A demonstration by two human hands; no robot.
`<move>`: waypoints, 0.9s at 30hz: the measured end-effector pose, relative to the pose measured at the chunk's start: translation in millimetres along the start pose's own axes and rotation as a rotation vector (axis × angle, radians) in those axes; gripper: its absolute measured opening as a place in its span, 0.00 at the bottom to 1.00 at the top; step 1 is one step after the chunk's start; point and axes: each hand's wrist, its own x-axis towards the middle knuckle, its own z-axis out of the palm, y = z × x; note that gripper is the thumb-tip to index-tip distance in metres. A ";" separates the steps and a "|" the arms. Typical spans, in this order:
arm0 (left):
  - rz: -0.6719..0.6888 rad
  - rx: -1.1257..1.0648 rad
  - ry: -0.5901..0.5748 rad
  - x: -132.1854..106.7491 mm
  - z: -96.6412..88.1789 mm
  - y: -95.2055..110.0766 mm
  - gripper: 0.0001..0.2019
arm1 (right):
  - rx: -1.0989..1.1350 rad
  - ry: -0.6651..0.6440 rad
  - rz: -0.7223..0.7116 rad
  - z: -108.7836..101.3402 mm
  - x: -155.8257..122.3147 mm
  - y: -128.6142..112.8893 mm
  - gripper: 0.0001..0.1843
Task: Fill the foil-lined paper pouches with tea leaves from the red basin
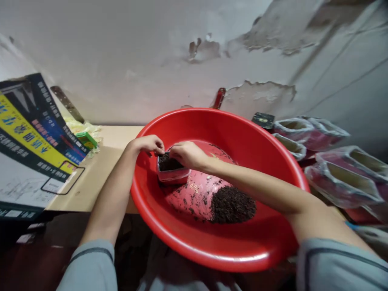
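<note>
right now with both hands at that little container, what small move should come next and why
A gentle levelling of the dark bits in the small container seems sensible: they look loose, the left hand and right hand are both at its far edge, and any spill would likely land in the red basin around it.

A large printed box [36, 149] stands at the left, tilted, with a bright yellow band across white, black and blue panels. Just beside it on the tan bench [96, 171] lies a small green packet [86, 140], with crumpled pale plastic [71, 123] around it. A brown strip with holes [67, 103] leans against the grey wall [121, 60], whose plaster is flaking in several patches. Farther right, a red handle [219, 98] stands tilted near the wall. A small black box [263, 120] sits near several open-topped, plastic-lined bags [330, 195], pinkish at the sides.
</note>
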 end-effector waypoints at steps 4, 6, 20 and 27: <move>0.008 0.056 0.087 -12.2 5.2 6.4 0.20 | -0.074 -0.017 0.057 4.9 7.5 0.5 0.13; 0.022 0.109 0.144 -16.9 10.5 10.9 0.22 | -0.109 0.034 0.067 -2.1 1.2 -4.0 0.14; -0.121 0.396 0.096 -3.6 13.8 40.3 0.16 | -0.318 0.105 0.240 -60.0 -47.8 -25.0 0.12; -0.093 0.320 0.138 -7.0 18.4 29.9 0.17 | -0.307 0.436 1.119 -149.6 -167.3 33.3 0.14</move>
